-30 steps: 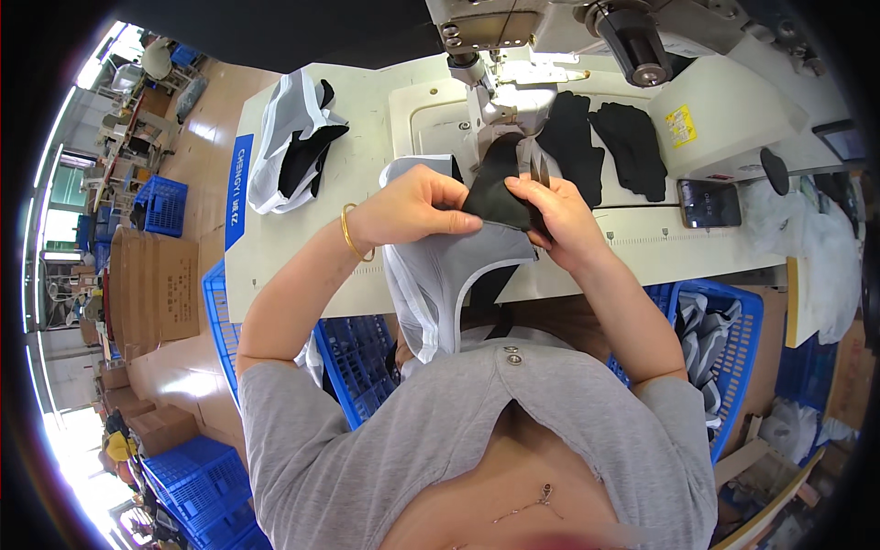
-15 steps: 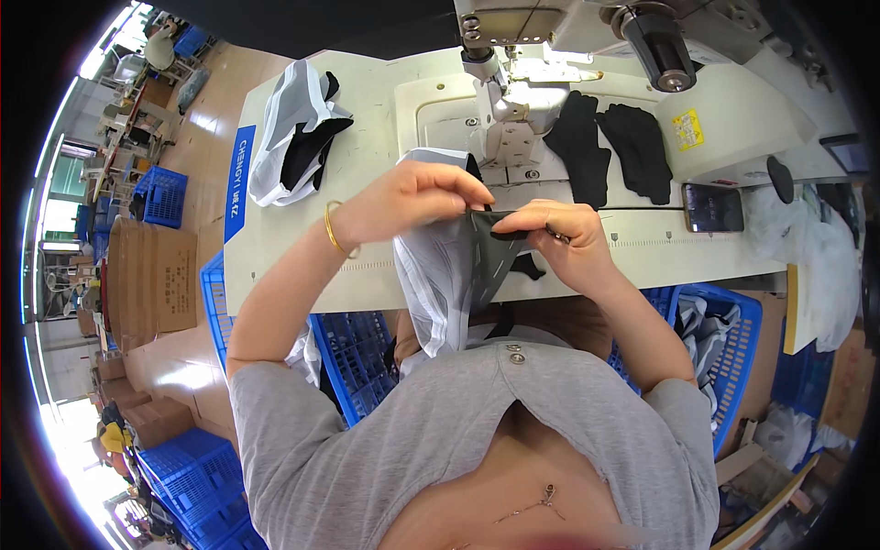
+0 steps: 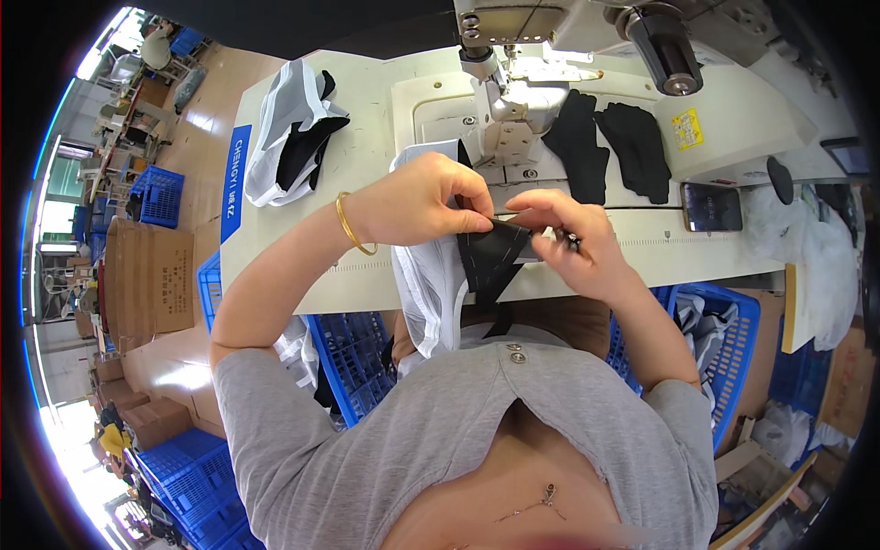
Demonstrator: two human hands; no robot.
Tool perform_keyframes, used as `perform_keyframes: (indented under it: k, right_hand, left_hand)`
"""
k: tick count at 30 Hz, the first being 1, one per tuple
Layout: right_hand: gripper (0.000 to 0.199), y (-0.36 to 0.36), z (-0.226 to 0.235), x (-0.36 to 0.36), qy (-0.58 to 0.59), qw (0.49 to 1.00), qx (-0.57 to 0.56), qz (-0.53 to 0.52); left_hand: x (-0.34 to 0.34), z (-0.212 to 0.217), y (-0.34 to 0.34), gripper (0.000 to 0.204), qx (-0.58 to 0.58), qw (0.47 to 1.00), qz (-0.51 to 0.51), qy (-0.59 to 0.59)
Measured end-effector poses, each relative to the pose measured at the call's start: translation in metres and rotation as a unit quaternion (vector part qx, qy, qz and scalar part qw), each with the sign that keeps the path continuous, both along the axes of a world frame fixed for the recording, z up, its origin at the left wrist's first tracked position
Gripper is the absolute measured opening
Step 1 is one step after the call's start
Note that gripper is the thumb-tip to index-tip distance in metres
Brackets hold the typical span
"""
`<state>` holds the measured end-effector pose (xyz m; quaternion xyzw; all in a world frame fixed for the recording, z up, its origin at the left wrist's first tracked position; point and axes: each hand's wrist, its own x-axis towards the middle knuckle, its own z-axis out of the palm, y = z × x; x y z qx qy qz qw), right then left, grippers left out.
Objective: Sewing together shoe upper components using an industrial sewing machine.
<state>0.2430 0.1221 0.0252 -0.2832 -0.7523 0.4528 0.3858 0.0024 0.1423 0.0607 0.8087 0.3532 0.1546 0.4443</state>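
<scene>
A white and grey garment piece [image 3: 426,284] with a black fabric panel [image 3: 495,257] hangs over the table's front edge toward my lap. My left hand [image 3: 431,197] pinches the panel's upper edge between thumb and fingers. Close by on the right, my right hand [image 3: 582,240] is curled at the panel's right corner, its index finger and thumb near the edge. A small dark metal tool [image 3: 570,240] shows in its fingers, its kind mostly hidden. Just beyond my hands stands a sewing machine [image 3: 513,110].
Two black fabric pieces [image 3: 579,147] lie right of the needle area, with a phone [image 3: 712,207] beyond. Another white and black piece [image 3: 293,137] rests at the table's left. Blue baskets [image 3: 733,367] with cloth stand below both sides; clear plastic bags [image 3: 807,257] hang at right.
The black panel has been turned over to face up, spread between my hands. My left hand has its thumb on top now, and my right fingers have spread and lifted slightly.
</scene>
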Motion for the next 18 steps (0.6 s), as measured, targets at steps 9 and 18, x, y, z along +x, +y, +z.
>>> perform_keyframes:
  k: [9,18]
  right_hand:
    - [0.014,0.020,0.003,0.002,-0.133,0.983,0.110,0.054]
    - [0.017,0.020,0.009,0.005,-0.188,0.975,0.055,0.105]
  left_hand:
    - [0.011,0.004,-0.009,0.012,0.066,0.998,0.022,0.000]
    - [0.012,0.002,-0.013,0.012,0.137,0.990,-0.015,0.008]
